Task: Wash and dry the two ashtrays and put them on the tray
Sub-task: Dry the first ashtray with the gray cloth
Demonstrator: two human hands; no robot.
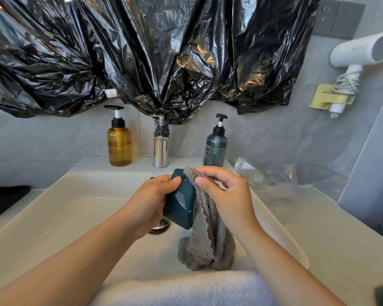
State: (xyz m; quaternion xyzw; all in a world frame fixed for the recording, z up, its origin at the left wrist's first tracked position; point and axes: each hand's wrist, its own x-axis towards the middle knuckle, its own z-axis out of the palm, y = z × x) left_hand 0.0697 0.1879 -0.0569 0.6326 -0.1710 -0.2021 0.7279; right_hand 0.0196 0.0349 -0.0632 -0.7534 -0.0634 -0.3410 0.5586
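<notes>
Bathroom: basin (60,208), tap (160,149), soap pumps, hairdryer (360,51) (wall-mounted).

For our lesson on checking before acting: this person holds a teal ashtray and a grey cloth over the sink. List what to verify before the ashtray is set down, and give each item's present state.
1. Left hand grips the ashtray securely: ok.
2. Right hand holds the grey cloth against the ashtray: ok.
3. Ashtray is over the sink, should it slip: ok.
4. Ashtray surface fully dry: cannot tell; it is glossy.
5. Tray ready to receive it: cannot tell; only a dark slab shows at the left edge.
</notes>
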